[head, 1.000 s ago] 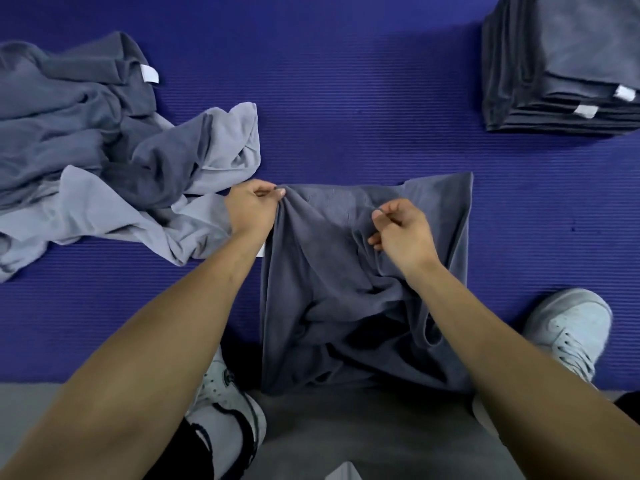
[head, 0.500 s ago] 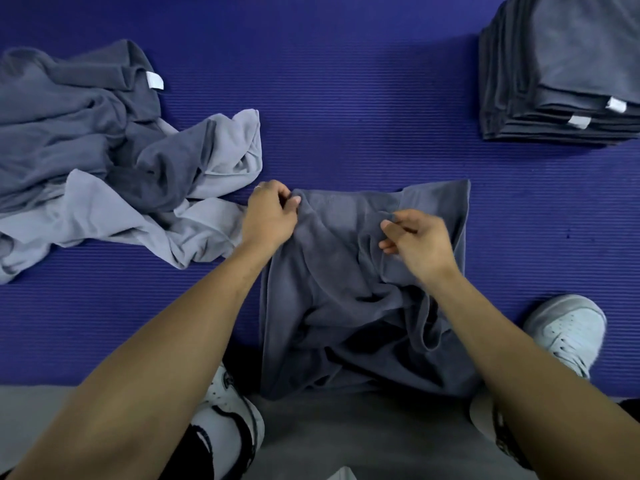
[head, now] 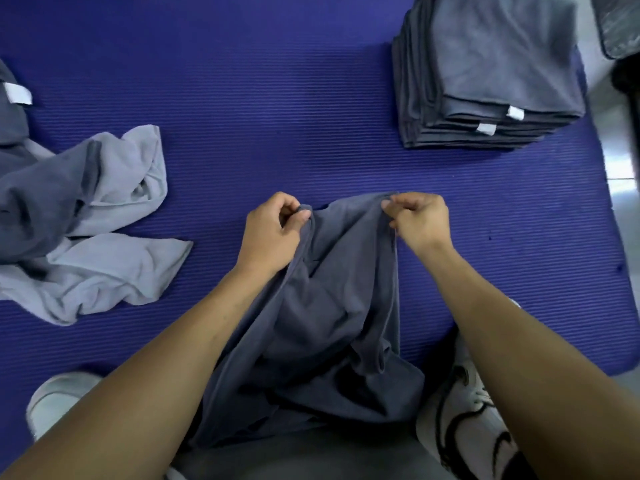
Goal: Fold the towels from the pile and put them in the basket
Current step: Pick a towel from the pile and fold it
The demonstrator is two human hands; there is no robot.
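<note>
A dark grey towel (head: 329, 306) hangs crumpled in front of me, its top edge lifted off the blue mat. My left hand (head: 273, 230) pinches the towel's upper left corner between thumb and fingers. My right hand (head: 419, 220) pinches the upper right corner. The towel's lower part bunches up between my forearms. At the left lies the pile of unfolded towels (head: 79, 216), light and dark grey. A neat stack of folded grey towels (head: 491, 74) stands at the back right. I cannot make out a basket for certain.
A ribbed blue mat (head: 277, 98) covers the floor under everything. My white shoes show at the lower left (head: 55, 400) and lower right (head: 467, 410). A dark object with a shiny lining (head: 620, 26) sits at the top right corner, off the mat.
Both hands lifted the towel's top edge, and the right hand shifted from the towel's middle to its upper right corner. The view swung to the right.
</note>
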